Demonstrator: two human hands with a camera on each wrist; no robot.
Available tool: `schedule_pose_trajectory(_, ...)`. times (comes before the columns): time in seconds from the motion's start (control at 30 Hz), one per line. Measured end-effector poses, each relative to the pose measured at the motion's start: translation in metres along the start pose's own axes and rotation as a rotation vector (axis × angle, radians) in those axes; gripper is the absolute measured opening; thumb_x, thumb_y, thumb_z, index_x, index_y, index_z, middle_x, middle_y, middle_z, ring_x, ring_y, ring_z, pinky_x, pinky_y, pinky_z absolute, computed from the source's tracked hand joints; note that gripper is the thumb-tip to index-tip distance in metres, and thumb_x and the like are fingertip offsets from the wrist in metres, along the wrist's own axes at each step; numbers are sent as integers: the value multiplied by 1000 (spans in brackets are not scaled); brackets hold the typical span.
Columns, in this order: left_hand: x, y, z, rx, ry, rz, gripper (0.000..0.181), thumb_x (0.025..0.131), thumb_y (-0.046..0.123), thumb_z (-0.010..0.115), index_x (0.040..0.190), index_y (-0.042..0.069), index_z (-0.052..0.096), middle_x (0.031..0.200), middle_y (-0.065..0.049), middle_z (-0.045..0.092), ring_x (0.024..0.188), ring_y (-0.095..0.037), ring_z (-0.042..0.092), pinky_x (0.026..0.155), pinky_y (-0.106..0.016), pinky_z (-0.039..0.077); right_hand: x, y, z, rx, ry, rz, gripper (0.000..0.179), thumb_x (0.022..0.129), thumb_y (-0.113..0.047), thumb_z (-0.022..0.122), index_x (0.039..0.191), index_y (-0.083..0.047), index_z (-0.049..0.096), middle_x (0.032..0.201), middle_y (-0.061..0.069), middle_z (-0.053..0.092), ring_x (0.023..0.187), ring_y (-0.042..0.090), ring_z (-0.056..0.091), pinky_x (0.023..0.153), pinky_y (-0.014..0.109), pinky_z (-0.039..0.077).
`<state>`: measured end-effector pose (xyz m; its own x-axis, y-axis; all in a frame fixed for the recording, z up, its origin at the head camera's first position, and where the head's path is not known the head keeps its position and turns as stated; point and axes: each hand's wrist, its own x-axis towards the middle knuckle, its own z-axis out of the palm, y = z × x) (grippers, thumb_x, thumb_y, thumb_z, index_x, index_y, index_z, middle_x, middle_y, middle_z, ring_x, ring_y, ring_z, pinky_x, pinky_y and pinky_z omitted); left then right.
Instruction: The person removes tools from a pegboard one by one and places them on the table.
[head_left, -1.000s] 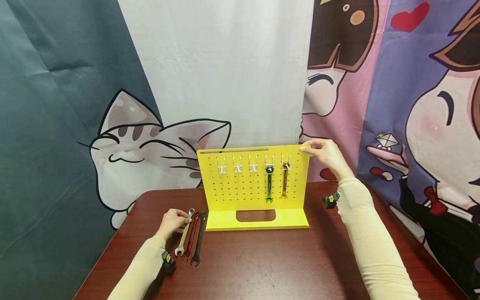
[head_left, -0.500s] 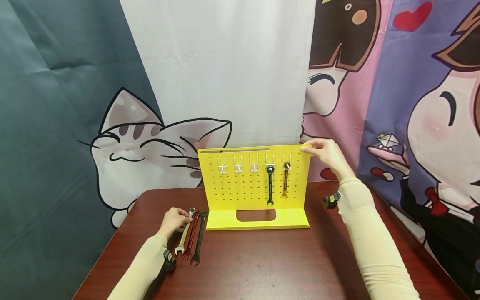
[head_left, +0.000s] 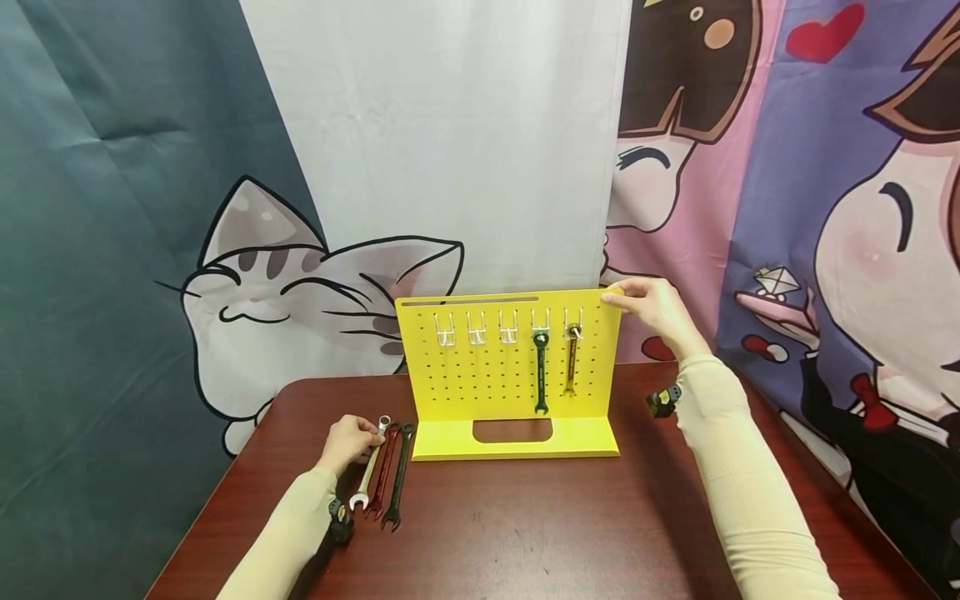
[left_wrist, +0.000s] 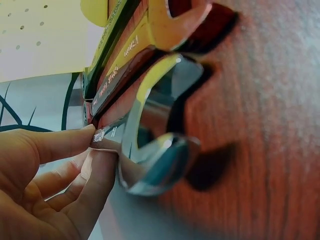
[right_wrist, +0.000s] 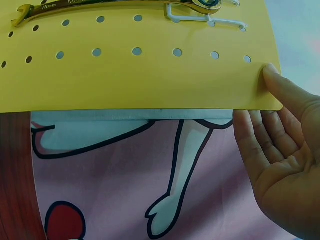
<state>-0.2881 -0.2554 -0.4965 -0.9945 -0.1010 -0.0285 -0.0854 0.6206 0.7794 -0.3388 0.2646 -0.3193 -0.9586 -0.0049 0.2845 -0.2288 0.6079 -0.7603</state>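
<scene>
In the head view my left hand [head_left: 347, 443] is at the left of the table, by a row of combination wrenches. Thumb and fingertip pinch the shaft of the silver wrench [left_wrist: 165, 145], whose open end faces the camera in the left wrist view. Beside it lie a red wrench [head_left: 383, 475] and a dark wrench [head_left: 399, 479]. My right hand [head_left: 656, 310] grips the upper right corner of the yellow pegboard [head_left: 480, 375], thumb in front and fingers behind. A green wrench [head_left: 541, 375] and a gold wrench [head_left: 572, 362] hang from its hooks.
Wire hooks [head_left: 477, 330] without wrenches line the pegboard's upper left. The board stands on a yellow base [head_left: 585, 437] on the dark red-brown table [head_left: 525, 533]. A printed curtain [head_left: 480, 150] hangs close behind.
The hanging green wrench has swung slightly, its lower end now a little lower in view. The head view has shifted a bit. Both hands keep their places on the silver wrench and pegboard.
</scene>
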Motion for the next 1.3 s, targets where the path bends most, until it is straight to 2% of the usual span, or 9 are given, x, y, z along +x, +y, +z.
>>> schedule_pose_trajectory(0.33, 1, 0, 0, 1, 9, -13, 12, 84, 2, 75, 89, -7, 70, 76, -12, 67, 60, -18, 62, 52, -31, 58, 0, 0, 0, 12, -7, 6, 49, 90, -47, 74, 119, -8, 71, 118, 16, 70, 107, 37, 65, 96, 50, 48)
schedule_pose_trajectory(0.57, -6, 5, 0, 32, 22, -4, 15, 86, 3, 75, 94, -8, 71, 87, -14, 68, 74, -22, 66, 58, -35, 60, 0, -2, 1, 0, -4, 3, 47, 90, -48, 74, 118, -9, 72, 115, 14, 71, 103, 33, 64, 94, 47, 48)
schedule_pose_trajectory(0.77, -6, 5, -1, 38, 14, 4, 16, 86, 3, 75, 95, -9, 70, 88, -15, 67, 75, -24, 66, 58, -35, 60, -1, -4, 0, -2, -3, 10, 47, 90, -46, 74, 118, -9, 72, 114, 13, 71, 99, 28, 65, 93, 47, 48)
schedule_pose_trajectory(1.0, 5, -4, -6, 21, -34, 47, 24, 90, 8, 73, 108, -8, 69, 94, -16, 70, 73, -22, 66, 64, -36, 60, -3, -4, -1, 4, -8, 21, 47, 91, -46, 74, 118, -8, 71, 114, 14, 71, 99, 28, 63, 89, 43, 47)
schedule_pose_trajectory(1.1, 8, -6, -9, 24, -44, 92, 25, 92, 9, 72, 111, -7, 68, 99, -16, 70, 75, -23, 66, 66, -35, 58, -2, -4, 0, 3, -7, 13, 47, 91, -46, 74, 118, -8, 72, 113, 13, 71, 98, 26, 63, 87, 41, 48)
schedule_pose_trajectory(1.23, 11, -1, -12, 50, -40, 150, 26, 93, 11, 71, 114, -4, 69, 103, -15, 71, 82, -24, 66, 70, -36, 56, -2, -3, 1, -2, 7, 6, 44, 90, -45, 75, 117, -9, 72, 111, 11, 72, 95, 24, 64, 85, 38, 48)
schedule_pose_trajectory(1.3, 12, 4, -13, 55, -33, 157, 28, 94, 14, 72, 116, -2, 70, 106, -13, 72, 87, -24, 65, 74, -38, 55, -2, -3, 0, -3, 12, 2, 43, 90, -44, 75, 116, -9, 73, 110, 10, 72, 95, 24, 64, 85, 38, 48)
